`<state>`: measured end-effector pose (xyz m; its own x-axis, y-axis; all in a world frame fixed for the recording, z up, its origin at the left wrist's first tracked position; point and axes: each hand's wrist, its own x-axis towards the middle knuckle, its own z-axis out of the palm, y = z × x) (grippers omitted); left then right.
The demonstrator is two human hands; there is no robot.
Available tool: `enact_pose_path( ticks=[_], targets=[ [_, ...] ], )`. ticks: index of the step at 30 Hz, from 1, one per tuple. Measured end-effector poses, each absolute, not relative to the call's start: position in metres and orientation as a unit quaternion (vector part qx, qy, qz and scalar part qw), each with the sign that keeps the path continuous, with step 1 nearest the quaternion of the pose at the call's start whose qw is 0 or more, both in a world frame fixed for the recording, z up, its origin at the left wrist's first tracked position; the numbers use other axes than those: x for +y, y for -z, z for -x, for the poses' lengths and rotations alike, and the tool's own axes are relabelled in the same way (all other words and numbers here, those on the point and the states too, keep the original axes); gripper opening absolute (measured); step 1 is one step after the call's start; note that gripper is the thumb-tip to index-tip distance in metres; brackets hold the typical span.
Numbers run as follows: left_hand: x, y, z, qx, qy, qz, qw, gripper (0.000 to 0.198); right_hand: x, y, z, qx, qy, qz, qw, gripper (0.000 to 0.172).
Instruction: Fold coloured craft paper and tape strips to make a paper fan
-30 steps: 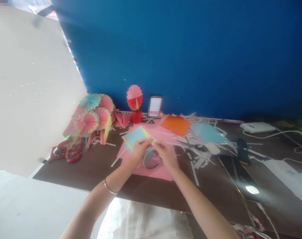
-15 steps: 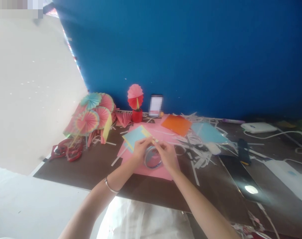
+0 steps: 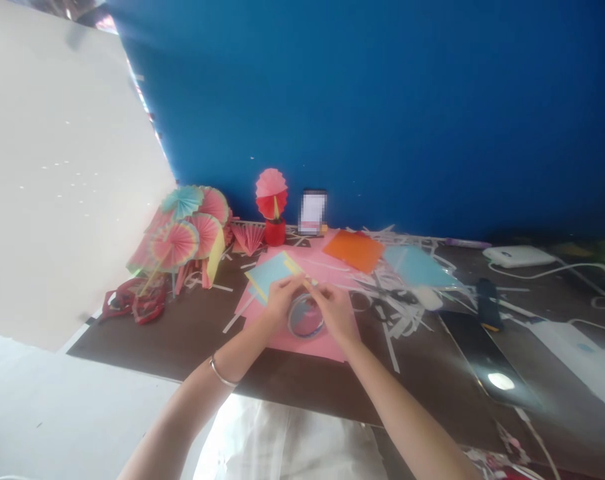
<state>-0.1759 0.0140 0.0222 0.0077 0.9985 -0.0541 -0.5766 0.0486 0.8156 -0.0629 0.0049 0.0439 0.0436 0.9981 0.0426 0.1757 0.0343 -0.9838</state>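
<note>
My left hand (image 3: 284, 299) and my right hand (image 3: 333, 308) meet over a pink paper sheet (image 3: 277, 337). The fingertips of both pinch a small yellow piece of paper (image 3: 308, 281), mostly covered by the fingers. Just below, between the hands, a roll of clear tape (image 3: 291, 325) rests on the pink sheet. Beside my left fingers lies light blue paper (image 3: 268, 272) with a yellow edge showing around it.
Folded paper fans (image 3: 175, 243) crowd the left, behind red scissors (image 3: 150, 303). A red pot (image 3: 275, 233) holds a pink fan. Orange paper (image 3: 353, 251), blue paper (image 3: 416, 265), white strips (image 3: 407, 321), dark scissors (image 3: 380, 310) and a black phone (image 3: 475, 353) lie rightward.
Both hands stay in nearly the same place, with only slight finger movement at the yellow paper. The objects on the table look unmoved.
</note>
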Motion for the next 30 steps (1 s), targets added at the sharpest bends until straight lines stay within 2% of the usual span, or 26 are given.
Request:
enact_pose_path(
  ticks=[5, 18, 26, 30],
  targets=[
    [0.013, -0.021, 0.174, 0.353, -0.593, -0.333, 0.643, 0.027, 0.007, -0.04, 0.06, -0.537, -0.435, 0.542, 0.478, 0.04],
    [0.03, -0.01, 0.185, 0.429, -0.637, -0.336, 0.545, 0.031, 0.005, -0.051, 0.059, -0.57, -0.407, 0.557, 0.446, 0.032],
    [0.026, -0.01, 0.182, 0.43, -0.63, -0.336, 0.552, 0.035, 0.018, -0.028, 0.059, -0.45, -0.576, 0.481, 0.484, 0.034],
    [0.025, -0.01, 0.184, 0.437, -0.631, -0.353, 0.535, 0.035, 0.02, -0.026, 0.057, -0.467, -0.599, 0.47, 0.45, 0.032]
  ],
)
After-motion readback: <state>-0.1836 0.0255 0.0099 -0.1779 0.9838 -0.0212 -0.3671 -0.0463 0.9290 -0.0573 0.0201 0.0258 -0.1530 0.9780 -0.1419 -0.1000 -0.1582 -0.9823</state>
